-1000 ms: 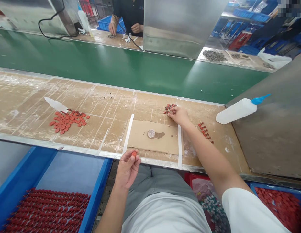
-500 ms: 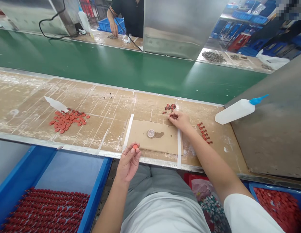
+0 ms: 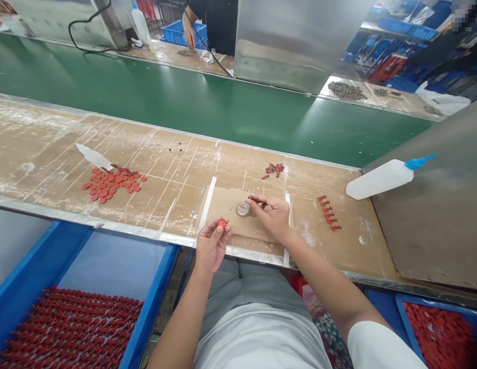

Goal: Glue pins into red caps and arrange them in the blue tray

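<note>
Between the thumb and fingers of my left hand [image 3: 214,245] is a small round red disc [image 3: 222,223], held above the front edge of the cardboard pad. My right hand [image 3: 271,215] pinches a small dark-red piece [image 3: 250,198], its details too small to make out, just right of a small clear round cup [image 3: 243,208]. That cup stands on the taped cardboard pad [image 3: 226,205]. Behind the pad lies a little pile of dark-red pieces [image 3: 274,169]. Right of my right hand, several red discs with small pieces attached [image 3: 329,213] form a slanting row.
Loose red discs [image 3: 111,184] lie at left beside a white pointed strip [image 3: 93,156]. A white bottle with a blue nozzle [image 3: 380,179] leans by the metal panel [image 3: 434,205]. Blue trays [image 3: 75,251] sit below. A co-worker's hand [image 3: 189,33] shows across the green belt [image 3: 165,92].
My right hand has come from the small pile toward the clear cup, bringing a small dark-red piece. My left hand still holds the disc, slightly higher. The view has shifted a little.
</note>
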Motion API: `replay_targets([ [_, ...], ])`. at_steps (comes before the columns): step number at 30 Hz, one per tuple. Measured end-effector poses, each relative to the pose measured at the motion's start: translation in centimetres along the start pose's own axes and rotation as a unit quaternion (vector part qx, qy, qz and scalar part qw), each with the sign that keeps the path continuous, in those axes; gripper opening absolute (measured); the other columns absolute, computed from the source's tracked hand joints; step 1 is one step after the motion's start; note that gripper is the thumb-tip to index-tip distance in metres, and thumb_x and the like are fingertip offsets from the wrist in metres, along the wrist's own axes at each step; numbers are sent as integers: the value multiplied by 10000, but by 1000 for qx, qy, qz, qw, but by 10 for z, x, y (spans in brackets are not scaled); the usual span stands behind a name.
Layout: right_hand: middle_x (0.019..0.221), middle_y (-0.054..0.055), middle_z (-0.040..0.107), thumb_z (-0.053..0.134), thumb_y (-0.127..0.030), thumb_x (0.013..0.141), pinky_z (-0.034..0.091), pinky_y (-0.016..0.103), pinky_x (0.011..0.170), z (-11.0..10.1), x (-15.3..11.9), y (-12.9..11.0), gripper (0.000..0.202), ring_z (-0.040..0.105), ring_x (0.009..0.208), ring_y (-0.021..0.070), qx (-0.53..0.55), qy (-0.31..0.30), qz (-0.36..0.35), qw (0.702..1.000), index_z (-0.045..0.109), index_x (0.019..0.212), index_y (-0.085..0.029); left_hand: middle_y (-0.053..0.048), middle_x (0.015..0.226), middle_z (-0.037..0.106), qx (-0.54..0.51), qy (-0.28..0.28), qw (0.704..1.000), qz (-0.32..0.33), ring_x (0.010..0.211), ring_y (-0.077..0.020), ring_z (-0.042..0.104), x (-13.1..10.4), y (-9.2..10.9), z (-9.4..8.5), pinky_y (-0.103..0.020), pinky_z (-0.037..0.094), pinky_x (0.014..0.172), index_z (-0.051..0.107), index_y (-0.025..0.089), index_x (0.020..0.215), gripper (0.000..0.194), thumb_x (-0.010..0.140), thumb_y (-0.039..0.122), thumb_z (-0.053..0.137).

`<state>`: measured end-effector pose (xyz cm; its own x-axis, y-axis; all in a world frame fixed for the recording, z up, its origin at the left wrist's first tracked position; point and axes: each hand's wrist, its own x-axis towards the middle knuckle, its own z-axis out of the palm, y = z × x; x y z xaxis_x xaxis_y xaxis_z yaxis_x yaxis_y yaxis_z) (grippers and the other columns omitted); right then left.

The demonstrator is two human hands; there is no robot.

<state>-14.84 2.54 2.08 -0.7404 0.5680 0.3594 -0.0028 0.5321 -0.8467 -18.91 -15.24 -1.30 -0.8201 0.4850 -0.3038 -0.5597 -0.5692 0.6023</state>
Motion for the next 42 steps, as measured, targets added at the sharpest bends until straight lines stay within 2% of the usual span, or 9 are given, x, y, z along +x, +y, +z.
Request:
replay_targets([
  [6, 892, 10, 745, 667, -324, 783, 553, 333, 732, 5, -1, 8, 168, 671, 710, 167, -42, -17, -71, 996, 729, 931, -271, -35, 939, 736, -5, 1, 1000, 6, 767, -82, 691, -1, 0, 2, -180, 560, 769, 722, 181, 917, 230, 691, 175, 761],
  [15, 895, 19, 742, 650, -319, 796, 547, 381, 815, 4, -2, 12, 154, 681, 826, 203, -55, -45, -96, 993, 723, 929, -292, -43, 956, 733, -7, 5, 1000, 1, 775, -89, 692, 0, 0, 2, -191, 561, 776, 719, 175, 925, 239, 690, 180, 761],
  [19, 909, 25, 741, 639, -338, 803, 544, 402, 831, 5, -2, 12, 138, 681, 848, 216, -71, -59, -83, 992, 726, 903, -298, -52, 957, 733, -4, 7, 1000, -3, 776, -96, 693, 0, 0, 2, -201, 561, 777, 717, 170, 925, 250, 681, 188, 768],
  [27, 888, 19, 742, 654, -321, 798, 546, 370, 816, 4, -1, 8, 121, 678, 823, 194, -51, -73, -94, 992, 729, 888, -290, -51, 997, 727, -1, -2, 1000, -9, 794, -95, 693, -1, 2, 4, -199, 556, 794, 719, 167, 939, 265, 677, 163, 765],
  [30, 883, 24, 743, 683, -349, 771, 551, 374, 798, 3, -2, 2, 142, 678, 791, 192, -24, -41, -46, 998, 732, 882, -275, -45, 945, 734, 2, 10, 1000, -7, 781, -97, 694, -2, 2, 6, -202, 557, 783, 715, 169, 946, 283, 669, 180, 774],
  [33, 889, 37, 745, 725, -381, 723, 566, 358, 741, 2, -1, -6, 218, 684, 764, 187, 57, 19, 54, 997, 731, 890, -241, -39, 912, 735, 0, 22, 1000, -5, 781, -101, 696, -3, 2, 10, -205, 559, 779, 711, 172, 955, 297, 667, 195, 779],
  [37, 850, 39, 749, 796, -358, 641, 585, 345, 736, -2, -2, -17, 286, 704, 756, 186, 219, 21, 177, 959, 721, 872, -207, -35, 955, 732, -16, 37, 999, -14, 830, -96, 692, -7, 1, 16, -190, 548, 812, 709, 170, 949, 261, 693, 184, 759],
  [39, 844, 30, 750, 812, -330, 625, 591, 349, 755, -4, -8, -26, 273, 710, 763, 188, 265, 12, 198, 944, 719, 855, -214, -34, 976, 730, -22, 37, 999, -25, 850, -94, 690, -11, 1, 18, -186, 542, 831, 709, 168, 955, 253, 705, 169, 748],
  [42, 860, 23, 750, 811, -295, 634, 598, 361, 792, -5, -21, -42, 228, 715, 800, 198, 280, 10, 195, 940, 727, 837, -234, -30, 976, 733, -28, 31, 998, -38, 867, -106, 692, -19, 2, 21, -187, 546, 822, 710, 173, 953, 242, 713, 162, 741],
])
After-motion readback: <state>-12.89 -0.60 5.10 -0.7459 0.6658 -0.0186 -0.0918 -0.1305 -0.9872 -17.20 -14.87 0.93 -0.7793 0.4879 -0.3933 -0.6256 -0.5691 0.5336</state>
